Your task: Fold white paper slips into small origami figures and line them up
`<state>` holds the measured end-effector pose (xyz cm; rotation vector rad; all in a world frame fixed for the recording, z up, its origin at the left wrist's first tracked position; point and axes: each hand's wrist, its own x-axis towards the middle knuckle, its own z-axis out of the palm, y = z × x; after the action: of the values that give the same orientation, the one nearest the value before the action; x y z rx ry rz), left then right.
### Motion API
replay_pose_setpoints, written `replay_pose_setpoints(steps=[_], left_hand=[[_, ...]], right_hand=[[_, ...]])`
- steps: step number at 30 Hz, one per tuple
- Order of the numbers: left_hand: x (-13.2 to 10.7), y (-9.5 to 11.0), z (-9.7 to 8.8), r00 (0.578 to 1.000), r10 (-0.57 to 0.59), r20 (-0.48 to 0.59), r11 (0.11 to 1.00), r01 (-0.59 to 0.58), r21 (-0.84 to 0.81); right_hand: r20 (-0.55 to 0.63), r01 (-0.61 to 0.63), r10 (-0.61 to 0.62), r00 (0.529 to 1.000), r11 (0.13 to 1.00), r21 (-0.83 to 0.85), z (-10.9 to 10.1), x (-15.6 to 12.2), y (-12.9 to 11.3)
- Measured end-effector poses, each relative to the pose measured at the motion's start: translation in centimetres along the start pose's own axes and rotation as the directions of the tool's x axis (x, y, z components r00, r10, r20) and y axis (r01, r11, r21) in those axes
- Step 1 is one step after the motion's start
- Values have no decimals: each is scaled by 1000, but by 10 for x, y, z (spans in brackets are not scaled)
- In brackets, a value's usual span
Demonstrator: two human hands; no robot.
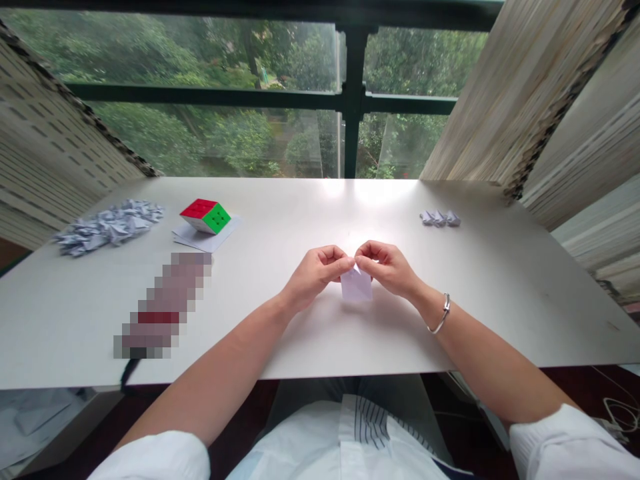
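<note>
White table (500,293) with folded-paper heap (107,227), paper row (440,217), paper sheets (205,239)

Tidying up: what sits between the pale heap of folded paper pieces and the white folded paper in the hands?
In the head view, a red-and-green puzzle cube rests on white paper sheets.

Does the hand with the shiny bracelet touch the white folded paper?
Touching: the head view shows the right hand pinching the top of the folded white paper between its fingers.

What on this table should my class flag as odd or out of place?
A black cord hangs over the front edge of the white tabletop, trailing from a pixelated object that cannot be identified.
</note>
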<state>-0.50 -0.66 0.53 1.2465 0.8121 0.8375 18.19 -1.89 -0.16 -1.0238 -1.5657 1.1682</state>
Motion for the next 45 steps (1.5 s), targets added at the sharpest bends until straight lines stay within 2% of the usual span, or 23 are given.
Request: replay_pose_setpoints(steps=[5, 10, 13, 22, 26, 30, 37, 45], left_hand=[[0, 2, 0, 1000, -24, -6, 1000, 24, -13], [2, -3, 0, 987, 83, -137, 996, -76, 53], [3, -5, 1, 977, 132, -170, 989, -117, 96], [0, -9, 2, 959, 228, -168, 939, -171, 297], [-2, -8, 4, 972, 208, -108, 924, -159, 348], [-2, -9, 6, 968, 238, -77, 879, -181, 441], [0, -10, 5, 972, 198, -127, 945, -155, 288], [0, -11, 9, 958, 186, -216, 971, -147, 186]], right_hand=[[13, -42, 42, 999, 998, 52, 1, 1, 1], [-35, -37, 41, 999, 992, 119, 3, 1, -2], [-42, -62, 68, 997, 989, 137, 3, 1, -5], [34, -200, 199, 979, 979, 28, -1, 1, -8], [2, -222, 222, 975, 974, 39, -2, 2, -7], [-36, -246, 250, 967, 964, 99, -4, 4, -6], [-27, -266, 273, 962, 952, 151, -4, 3, -7], [10, -297, 299, 954, 942, 154, -2, 3, -8]])
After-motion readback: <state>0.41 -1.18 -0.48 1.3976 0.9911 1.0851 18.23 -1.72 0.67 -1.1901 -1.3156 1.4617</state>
